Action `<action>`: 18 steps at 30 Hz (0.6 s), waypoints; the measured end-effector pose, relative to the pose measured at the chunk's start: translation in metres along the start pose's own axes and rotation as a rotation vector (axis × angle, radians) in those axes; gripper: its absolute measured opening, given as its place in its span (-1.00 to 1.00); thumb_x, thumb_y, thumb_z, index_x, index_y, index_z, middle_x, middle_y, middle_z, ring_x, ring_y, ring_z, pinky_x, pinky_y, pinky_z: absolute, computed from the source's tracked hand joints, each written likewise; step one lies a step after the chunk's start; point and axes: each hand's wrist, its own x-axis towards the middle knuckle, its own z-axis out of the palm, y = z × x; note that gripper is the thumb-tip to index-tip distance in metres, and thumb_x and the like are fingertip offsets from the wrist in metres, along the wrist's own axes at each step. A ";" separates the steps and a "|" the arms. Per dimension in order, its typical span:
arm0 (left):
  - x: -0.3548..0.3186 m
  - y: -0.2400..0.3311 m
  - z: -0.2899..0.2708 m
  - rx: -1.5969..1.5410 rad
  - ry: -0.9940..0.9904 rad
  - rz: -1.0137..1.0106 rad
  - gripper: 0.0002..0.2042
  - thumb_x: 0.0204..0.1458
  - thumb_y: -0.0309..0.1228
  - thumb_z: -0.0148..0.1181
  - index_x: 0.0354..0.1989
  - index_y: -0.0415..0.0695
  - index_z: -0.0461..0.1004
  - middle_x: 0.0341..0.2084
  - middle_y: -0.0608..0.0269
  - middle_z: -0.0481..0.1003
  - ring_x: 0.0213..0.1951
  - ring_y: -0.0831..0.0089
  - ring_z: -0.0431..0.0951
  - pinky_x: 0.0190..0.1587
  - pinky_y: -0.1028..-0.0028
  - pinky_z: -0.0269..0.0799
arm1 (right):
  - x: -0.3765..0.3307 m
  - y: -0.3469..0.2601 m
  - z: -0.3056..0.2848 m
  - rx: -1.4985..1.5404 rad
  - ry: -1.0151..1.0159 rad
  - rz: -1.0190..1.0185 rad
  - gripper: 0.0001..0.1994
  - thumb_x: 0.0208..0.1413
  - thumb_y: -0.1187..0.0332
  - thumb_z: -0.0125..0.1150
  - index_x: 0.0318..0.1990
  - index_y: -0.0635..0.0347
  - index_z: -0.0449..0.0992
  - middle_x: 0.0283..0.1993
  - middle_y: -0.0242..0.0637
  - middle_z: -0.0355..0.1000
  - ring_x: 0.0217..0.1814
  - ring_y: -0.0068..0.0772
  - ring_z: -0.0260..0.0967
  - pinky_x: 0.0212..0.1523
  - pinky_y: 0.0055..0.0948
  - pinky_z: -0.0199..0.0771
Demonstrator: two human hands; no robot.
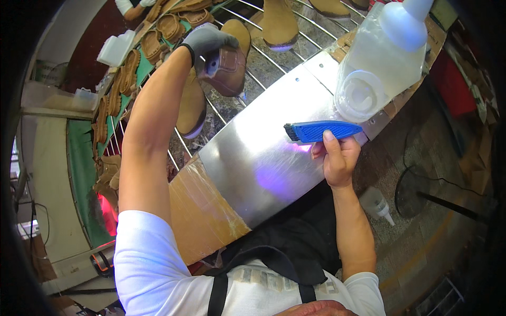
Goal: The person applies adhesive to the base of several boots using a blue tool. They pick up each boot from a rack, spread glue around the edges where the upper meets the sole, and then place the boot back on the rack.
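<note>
Over the metal rack (pixel 269 59), grey-gloved left hand (pixel 208 39): fingers curled round one brown boot (pixel 227 72). Above the bench (pixel 237 163), right hand (pixel 340 158): fingers pinching one blue-handled brush (pixel 324 130), bristle end leftward. On bench: one translucent bottle (pixel 387 58), one round clear tub (pixel 361 95) just beside.

Illumination is brightest at the center of the scene. The metal sheet (pixel 237 158) carries a white glare patch at its far part, where surface detail is washed out; a violet-blue reflection appears nearer. The translucent bottle (pixel 387 63), far right, shows a blue-white highlight. A red glow (pixel 108 215) is visible at left. The floor (pixel 408 247) at right is dim, and the black cloth (pixel 284 258) at the near side retains little detail. The blue brush (pixel 327 131) is reasonably sharp. Fisheye distortion bends straight edges toward a black, softened rim.
</note>
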 end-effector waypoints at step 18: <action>-0.287 0.012 0.073 -0.418 0.504 0.578 -0.69 0.07 -0.38 0.37 -0.04 -0.26 0.60 -0.29 0.03 0.64 -0.32 0.31 0.67 -0.23 0.40 0.58 | 0.011 0.011 -0.002 0.046 0.037 -0.076 -0.78 0.34 0.31 0.14 -0.24 0.31 0.54 -0.36 -0.20 0.57 -0.55 -0.56 0.39 -0.53 -0.54 0.45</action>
